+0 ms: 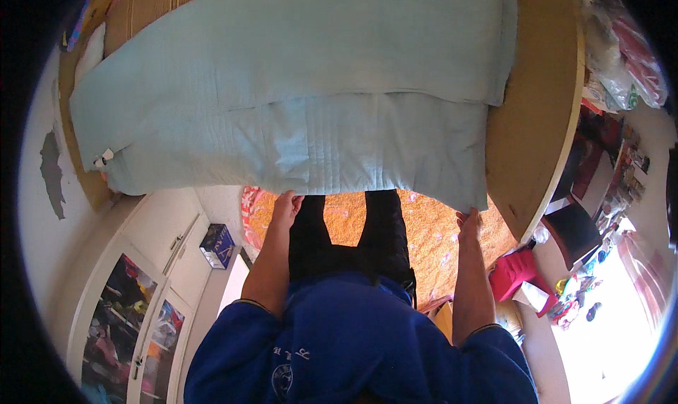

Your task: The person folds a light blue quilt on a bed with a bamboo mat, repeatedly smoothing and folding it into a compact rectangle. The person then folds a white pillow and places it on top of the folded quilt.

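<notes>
A pale blue-green cloth (339, 49), perhaps a bed sheet, lies over a wooden board (535, 102), with a long fold running across it. Its near strip drops towards me and shows several creases. At the strip's lower edge, left of my legs, my left hand (288, 205) pinches the hem between thumb and fingers. My right hand (470, 224) grips the same cloth by its near right corner. Between both hands the edge is stretched and slightly wavy. A small white tag or clip (104, 157) sits on the cloth's far left part.
Below the cloth is an orange patterned rug (429, 245). A white glass-fronted cabinet (132, 319) stands at the left, a dark blue box (217, 245) beside it. To the right are a red-pink fabric item (519, 277), a black-seated chair (572, 232) and plastic bags (625, 49).
</notes>
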{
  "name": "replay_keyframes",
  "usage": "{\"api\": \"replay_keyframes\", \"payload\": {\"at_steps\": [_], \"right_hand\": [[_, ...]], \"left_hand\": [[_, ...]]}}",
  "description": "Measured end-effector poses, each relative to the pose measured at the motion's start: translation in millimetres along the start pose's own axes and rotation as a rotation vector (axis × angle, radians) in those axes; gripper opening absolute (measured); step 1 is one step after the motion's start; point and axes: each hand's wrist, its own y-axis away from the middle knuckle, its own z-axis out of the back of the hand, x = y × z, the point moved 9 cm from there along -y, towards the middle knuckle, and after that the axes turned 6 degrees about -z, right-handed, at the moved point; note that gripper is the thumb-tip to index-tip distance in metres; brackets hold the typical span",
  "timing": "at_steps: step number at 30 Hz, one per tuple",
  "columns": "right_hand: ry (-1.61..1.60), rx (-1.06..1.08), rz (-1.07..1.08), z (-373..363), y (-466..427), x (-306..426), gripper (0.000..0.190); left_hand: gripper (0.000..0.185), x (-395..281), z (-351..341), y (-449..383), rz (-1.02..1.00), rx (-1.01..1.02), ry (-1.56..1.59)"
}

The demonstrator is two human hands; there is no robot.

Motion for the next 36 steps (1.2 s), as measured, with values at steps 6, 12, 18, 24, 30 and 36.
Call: {"api": "replay_keyframes", "payload": {"at_steps": [6, 12, 18, 24, 30, 36], "right_hand": [[-0.037, -0.109, 0.039, 51, 16, 3, 0.036], [-0.242, -0.153, 0.062, 80, 32, -9, 0.04], [-0.39, -0.102, 0.094, 31, 61, 25, 0.039], [-0.405, -0.044, 0.176, -23, 140, 105, 0.037], [0.123, 0.036, 0.756, -88, 114, 232, 0.033], [-0.031, 0.191, 0.636, -217, 81, 358, 0.029]], "left_hand": [[0.01, -72, 8, -4, -0.226, 0.293, 0.211], [0.017, -126, -20, 42, -0.067, 0.15, 0.211], [0.02, -137, -3, 23, 0.075, 0.133, -0.022], [0.017, -134, -9, 27, 0.03, 0.053, -0.088], [0.017, -249, -17, -49, -0.177, 0.06, 0.073], [0.017, -391, -140, -78, -0.406, -0.028, 0.123]]}}
